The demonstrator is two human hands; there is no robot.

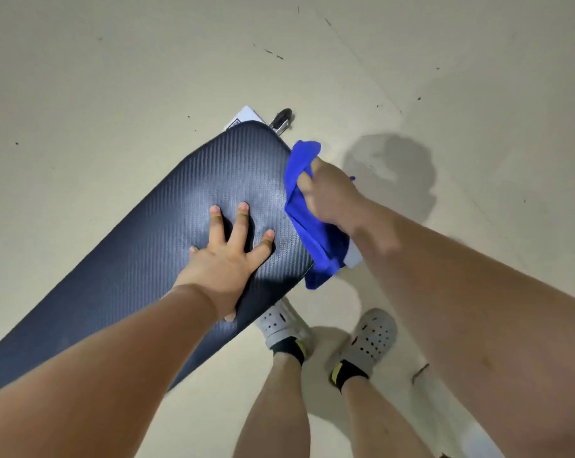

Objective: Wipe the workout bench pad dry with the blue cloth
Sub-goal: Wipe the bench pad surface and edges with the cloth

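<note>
- Beige concrete floor (114, 77) all round, scuffed, with a dark damp-looking patch (391, 166) just beyond my right hand.
- Workout bench pad (140, 259) runs diagonally from bottom left to upper centre. Dark, ribbed, vinyl-looking cover. Bit of metal frame with a black end cap (283, 118) pokes out past its far end.
- Left hand (226, 259) lies flat on the pad, fingers (243, 213) spread wide, holding nothing. Judging by the dimples round the fingertips, the padding is soft foam and gives under load.
- Right hand (332, 196) is closed around the blue cloth (307, 226), bunched in the fist at the pad's right edge. Cloth drapes down over the side, partly on the pad edge, partly hanging free.
- Cloth handling: light, limp, no stiffness. Looks like microfibre, so it should grab the ribbed surface, not skate. A bunched grip means a small contact patch; I'd open it flatter under the palm for full strokes.
- Pad handling: the bench likely won't shift much, but the left palm bracing it is cheap insurance. Sheen near the middle (233, 190) could be moisture or just glare, can't tell.
- Ribs probably trap water, so wiping along the grain looks better than across.
- Grey perforated clogs (373, 335) stand close to the bench side; the hanging cloth tail is clear of them.
- Progress estimate: working the edge now, most of the top face toward bottom left looks yet to do.
</note>
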